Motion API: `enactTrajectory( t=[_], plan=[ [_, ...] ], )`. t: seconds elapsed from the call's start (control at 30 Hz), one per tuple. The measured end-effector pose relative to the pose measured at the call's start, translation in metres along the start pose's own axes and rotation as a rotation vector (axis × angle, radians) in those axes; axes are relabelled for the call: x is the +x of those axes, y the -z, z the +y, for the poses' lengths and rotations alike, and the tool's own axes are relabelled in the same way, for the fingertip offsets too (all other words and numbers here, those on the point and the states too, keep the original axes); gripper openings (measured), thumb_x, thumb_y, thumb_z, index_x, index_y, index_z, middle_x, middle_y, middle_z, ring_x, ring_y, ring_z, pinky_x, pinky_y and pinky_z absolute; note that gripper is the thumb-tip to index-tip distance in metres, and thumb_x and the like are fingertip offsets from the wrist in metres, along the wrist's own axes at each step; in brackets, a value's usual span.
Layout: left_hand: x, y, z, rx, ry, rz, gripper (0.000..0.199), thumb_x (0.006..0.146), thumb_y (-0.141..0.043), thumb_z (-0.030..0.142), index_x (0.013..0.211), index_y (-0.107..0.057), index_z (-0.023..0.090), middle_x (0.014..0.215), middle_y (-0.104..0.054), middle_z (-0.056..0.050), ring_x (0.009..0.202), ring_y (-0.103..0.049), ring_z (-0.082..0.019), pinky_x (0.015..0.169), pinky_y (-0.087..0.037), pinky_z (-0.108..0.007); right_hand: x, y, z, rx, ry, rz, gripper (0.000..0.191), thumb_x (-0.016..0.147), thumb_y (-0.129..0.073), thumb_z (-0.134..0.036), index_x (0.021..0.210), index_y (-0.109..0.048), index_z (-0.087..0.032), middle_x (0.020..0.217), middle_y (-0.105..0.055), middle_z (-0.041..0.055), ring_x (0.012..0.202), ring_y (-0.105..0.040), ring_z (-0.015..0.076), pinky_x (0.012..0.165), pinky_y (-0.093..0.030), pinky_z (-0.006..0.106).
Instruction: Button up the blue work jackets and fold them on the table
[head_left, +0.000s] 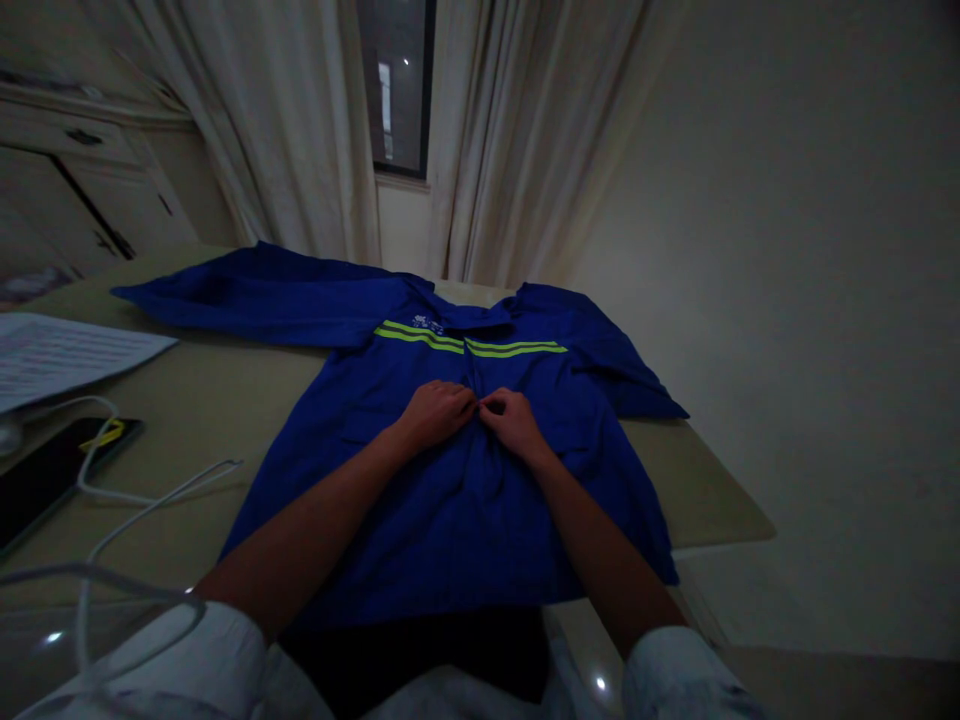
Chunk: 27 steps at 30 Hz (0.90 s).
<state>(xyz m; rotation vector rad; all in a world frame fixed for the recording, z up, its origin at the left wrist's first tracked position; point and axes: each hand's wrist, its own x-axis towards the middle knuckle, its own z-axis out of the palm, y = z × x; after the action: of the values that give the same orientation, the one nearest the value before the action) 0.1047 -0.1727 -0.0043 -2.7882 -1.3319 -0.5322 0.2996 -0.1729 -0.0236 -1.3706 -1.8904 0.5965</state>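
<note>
Left hand (442, 410) and right hand (510, 418) pinch the blue jacket's (442, 520) front edge.

a home room around you, long pale curtains (300, 130) beyond your table (720, 490), a panelled wooden cabinet (97, 180) past the table's far left corner

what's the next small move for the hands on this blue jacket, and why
I'd probably ease the left hand and right hand slightly toward the hem, drawing the cloth straight: their fingertips meet at the middle of the blue jacket, and just below them the front looks creased.
</note>
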Motion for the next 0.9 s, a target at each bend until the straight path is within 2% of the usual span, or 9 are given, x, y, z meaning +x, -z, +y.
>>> enactTrajectory(
  t=[0.23,0.4,0.6,0.77,0.9],
  plan=[
    [0.002,0.000,-0.001,0.011,-0.022,-0.034,0.023,0.103,-0.053,0.028,0.102,-0.074,0.019,0.097,-0.077,-0.010,0.087,-0.072,-0.023,0.080,-0.050,-0.032,0.000,-0.001,0.001,0.013,0.029,0.075,0.014,0.081,-0.069,-0.021,0.087,-0.080,-0.016,0.090,-0.075,0.0073,0.076,-0.067,0.0177,0.072,-0.052,0.028],
    [0.002,0.000,-0.001,0.039,-0.087,-0.020,0.027,0.105,-0.049,0.028,0.102,-0.074,0.018,0.098,-0.077,-0.010,0.091,-0.072,-0.022,0.082,-0.049,-0.032,0.001,-0.001,0.005,0.059,-0.092,0.048,0.013,0.082,-0.070,-0.024,0.084,-0.080,-0.017,0.085,-0.077,0.0067,0.075,-0.070,0.0202,0.073,-0.053,0.030],
    [0.002,-0.003,-0.001,0.044,-0.016,-0.033,0.026,0.105,-0.050,0.031,0.102,-0.074,0.019,0.099,-0.078,-0.010,0.089,-0.073,-0.023,0.081,-0.050,-0.032,0.002,0.000,0.007,0.098,-0.076,0.053,0.015,0.081,-0.069,-0.028,0.082,-0.078,-0.017,0.085,-0.077,0.0071,0.074,-0.070,0.0197,0.072,-0.053,0.030],
    [0.001,-0.002,-0.006,-0.090,0.058,-0.043,0.025,0.104,-0.052,0.032,0.106,-0.075,0.022,0.103,-0.079,-0.008,0.095,-0.073,-0.024,0.081,-0.051,-0.031,0.002,0.000,0.009,0.201,-0.140,0.024,0.020,0.081,-0.070,-0.034,0.085,-0.079,-0.017,0.083,-0.076,0.0065,0.072,-0.069,0.0194,0.066,-0.054,0.029],
    [0.003,-0.007,-0.016,-0.275,0.112,0.004,0.026,0.104,-0.051,0.034,0.105,-0.075,0.024,0.103,-0.080,-0.005,0.094,-0.074,-0.023,0.081,-0.052,-0.030,0.002,0.002,0.009,0.332,-0.259,-0.070,0.022,0.076,-0.075,-0.033,0.089,-0.079,-0.015,0.078,-0.075,0.0056,0.066,-0.067,0.0184,0.060,-0.053,0.028]
  ],
)
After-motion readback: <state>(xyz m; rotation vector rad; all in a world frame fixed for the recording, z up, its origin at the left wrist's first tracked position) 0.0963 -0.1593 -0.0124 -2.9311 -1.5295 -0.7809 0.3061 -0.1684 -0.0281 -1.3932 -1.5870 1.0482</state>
